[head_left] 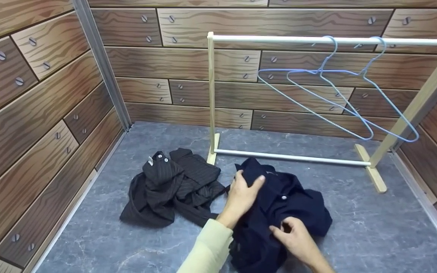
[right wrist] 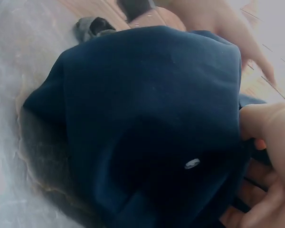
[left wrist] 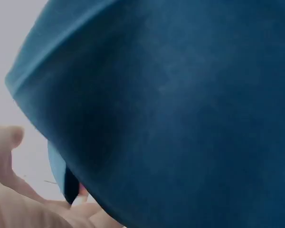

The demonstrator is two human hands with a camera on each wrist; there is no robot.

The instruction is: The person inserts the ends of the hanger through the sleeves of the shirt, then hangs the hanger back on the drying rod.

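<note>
A navy garment [head_left: 302,206] is heaped in deep, loose folds on the grey marbled worktop [head_left: 89,242], in front of the rack [head_left: 211,98]; a white button [head_left: 283,197] is shown on its upper face. The left hand [head_left: 242,195] is laid at its left side, thumb and forefinger spread, the rest partly hidden. By the right hand [head_left: 298,239], cloth is pinched between thumb and curled fingers [head_left: 296,223].

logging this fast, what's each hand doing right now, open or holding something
Left hand: open, touching the navy garment.
Right hand: closed, holding the navy garment's cloth.
</note>
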